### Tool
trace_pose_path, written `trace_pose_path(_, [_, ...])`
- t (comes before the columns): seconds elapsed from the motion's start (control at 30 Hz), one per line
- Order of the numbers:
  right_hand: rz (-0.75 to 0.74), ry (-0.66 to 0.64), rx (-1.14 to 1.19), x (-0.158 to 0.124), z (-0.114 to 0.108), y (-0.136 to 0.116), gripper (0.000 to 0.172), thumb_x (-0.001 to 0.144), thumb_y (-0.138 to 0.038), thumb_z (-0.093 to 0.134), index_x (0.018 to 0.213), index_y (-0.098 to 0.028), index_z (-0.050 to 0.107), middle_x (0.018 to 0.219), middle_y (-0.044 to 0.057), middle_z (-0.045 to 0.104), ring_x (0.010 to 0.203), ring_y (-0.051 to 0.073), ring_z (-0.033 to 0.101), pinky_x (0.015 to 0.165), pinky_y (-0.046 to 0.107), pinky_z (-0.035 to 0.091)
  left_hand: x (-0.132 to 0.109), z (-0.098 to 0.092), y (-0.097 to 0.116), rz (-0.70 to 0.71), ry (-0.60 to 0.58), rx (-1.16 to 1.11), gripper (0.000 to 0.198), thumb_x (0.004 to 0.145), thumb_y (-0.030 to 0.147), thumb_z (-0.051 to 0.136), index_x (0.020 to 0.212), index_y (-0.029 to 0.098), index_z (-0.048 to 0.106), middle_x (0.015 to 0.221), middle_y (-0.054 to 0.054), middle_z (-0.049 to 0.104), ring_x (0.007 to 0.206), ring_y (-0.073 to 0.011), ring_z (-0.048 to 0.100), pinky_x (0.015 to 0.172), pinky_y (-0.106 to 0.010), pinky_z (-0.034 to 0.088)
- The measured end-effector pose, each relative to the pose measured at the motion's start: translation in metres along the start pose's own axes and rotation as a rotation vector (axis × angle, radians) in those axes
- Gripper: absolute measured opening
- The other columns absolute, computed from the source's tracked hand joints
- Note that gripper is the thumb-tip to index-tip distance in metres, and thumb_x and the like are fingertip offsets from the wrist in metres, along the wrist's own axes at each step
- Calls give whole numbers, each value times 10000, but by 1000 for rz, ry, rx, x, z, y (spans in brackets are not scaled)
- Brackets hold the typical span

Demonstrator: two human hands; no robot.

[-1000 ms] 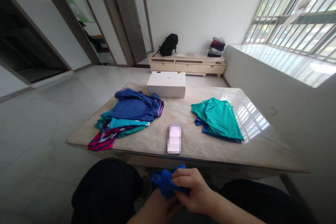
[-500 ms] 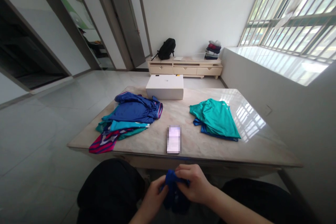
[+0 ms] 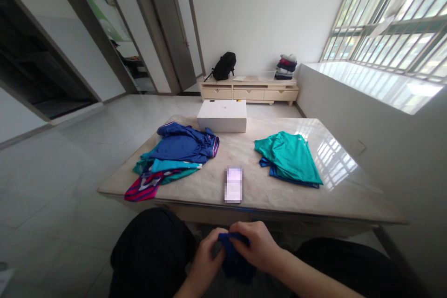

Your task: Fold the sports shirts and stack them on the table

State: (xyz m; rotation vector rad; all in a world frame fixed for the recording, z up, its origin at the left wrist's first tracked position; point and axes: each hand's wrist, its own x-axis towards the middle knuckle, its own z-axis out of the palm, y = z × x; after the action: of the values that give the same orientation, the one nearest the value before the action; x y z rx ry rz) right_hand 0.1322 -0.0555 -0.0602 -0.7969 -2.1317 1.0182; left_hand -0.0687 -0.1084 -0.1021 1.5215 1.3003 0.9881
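Blue cloth (image 3: 234, 260): bunched, gripped by both hands below the bench (image 3: 279, 195) edge.
Left hand (image 3: 206, 258): closed on it.
Right hand (image 3: 260, 247): closed on it.

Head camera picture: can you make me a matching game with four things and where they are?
Things:
1. white box
2. green shirt
3. black backpack
4. blue cloth

Places:
A. on the low cabinet by the far wall
B. gripped in both hands, left hand and right hand
C. at the table's far edge
D. on the table's right side, atop a blue garment

Pairs: 1-C, 2-D, 3-A, 4-B
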Motion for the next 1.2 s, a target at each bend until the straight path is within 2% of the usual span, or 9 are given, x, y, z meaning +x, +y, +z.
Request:
trace_pose_path(0.13, [15,69,-109,0,-1,1,123,973,-278,567,1019,-208,658,837,28,743,715,154,696,673,225,453,2,5,-6,-106,-71,-20,314,943,397,608,1159,185,693,1024,-89,760,949,-267,698,835,-301,544])
trace_pose_path(0.3, [15,264,-156,1,-6,4,99,973,-236,538,1010,-211,627,863,41,725,762,175,691,723,251,475,1,3,-9,-156,-99,180,197,878,235,560,920,178,743,947,-86,770,897,-275,707,819,-310,532])
trace_pose_path(0.43, [-22,348,-44,-3,-8,3,101,973,-204,547,1028,-213,631,908,50,727,808,172,698,766,250,508,-7,-24,-2,-214,-89,300,253,927,291,518,915,205,755,908,-60,780,860,-259,724,766,-288,518])
trace_pose_path(0.53, [-40,388,-23,-4,-9,-2,100,962,-187,569,1022,-214,644,895,45,732,804,170,707,761,246,525,-14,-54,6,-243,5,396,265,933,355,536,994,242,768,1003,-49,793,949,-265,732,834,-300,521])
trace_pose_path(0.63, [-51,458,-26,-3,-15,-8,119,949,-160,579,1014,-225,655,872,23,740,788,159,720,743,230,540,-18,-78,12,-268,66,468,255,857,291,572,1007,249,774,1077,-54,788,1038,-277,718,919,-322,516])
trace_pose_path(0.8, [-141,591,-113,-2,-32,-17,180,928,-122,594,1035,-257,648,853,-10,732,756,140,723,731,212,551,-24,-83,17,-256,6,469,351,780,167,512,1001,235,776,1082,-65,775,1065,-256,706,957,-318,510])
trace_pose_path(0.97, [-226,602,-265,-4,-48,-14,189,929,-125,606,1067,-251,637,861,3,749,744,160,738,727,239,563,-26,-84,32,-233,-85,436,423,749,141,491,1038,240,784,1101,-65,774,1081,-255,708,978,-328,519])
trace_pose_path(1.1, [-274,570,-355,-2,-63,-8,196,923,-115,625,1073,-241,630,847,17,744,712,169,717,682,265,536,-25,-106,60,-185,18,454,496,665,145,507,1057,246,793,1165,-55,768,1152,-269,692,1079,-361,488])
trace_pose_path(1.2, [-272,544,-302,1,-71,-8,211,913,-91,617,1071,-230,624,865,32,709,740,171,687,697,280,521,-25,-119,80,-176,74,418,369,713,205,534,974,238,793,1031,-45,782,1016,-264,731,942,-329,572])
